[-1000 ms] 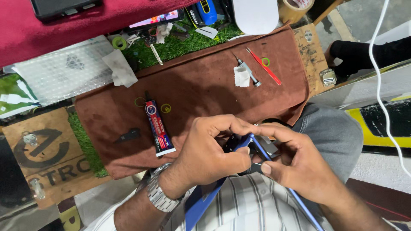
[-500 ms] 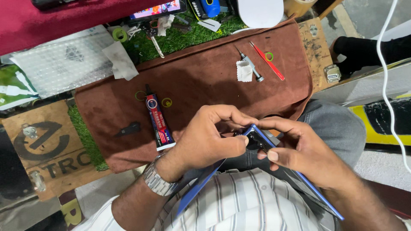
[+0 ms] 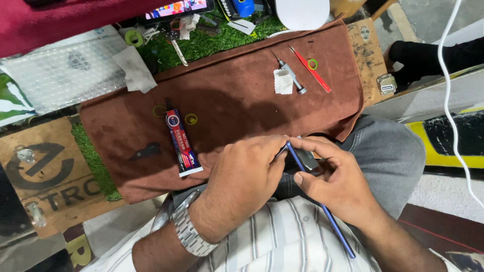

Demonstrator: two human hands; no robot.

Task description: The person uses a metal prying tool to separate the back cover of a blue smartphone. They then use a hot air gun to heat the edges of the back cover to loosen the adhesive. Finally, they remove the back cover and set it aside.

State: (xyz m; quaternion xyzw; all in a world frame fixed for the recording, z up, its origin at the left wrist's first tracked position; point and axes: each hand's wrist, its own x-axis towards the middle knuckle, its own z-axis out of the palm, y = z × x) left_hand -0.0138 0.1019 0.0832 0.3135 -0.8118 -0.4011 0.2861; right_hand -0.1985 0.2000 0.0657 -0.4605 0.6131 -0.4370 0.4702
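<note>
At lower centre, the left hand (image 3: 247, 174) and right hand (image 3: 335, 181) both pinch a thin blue frame (image 3: 302, 166); uneven finger pressure could bend or drop it.

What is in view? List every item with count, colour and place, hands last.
cloth: 1, brown, spread across the middle
glue tube: 1, red and blue with black nozzle, on the cloth's left part
tweezers: 1, red, cloth's upper right
metal tool: 1, grey, beside the tweezers
white pad: 1, next to the metal tool
green rings: 3 seen, two by the glue tube, one by the tweezers
black piece: 1, cloth's left edge
bubble wrap: 1 sheet, clear, upper left
grass mat: 1, green, under the cloth
blue strip: 1, held between both hands
watch: 1, silver, left wrist
left hand: gripping the blue strip's top end
right hand: pinching the blue strip
</note>
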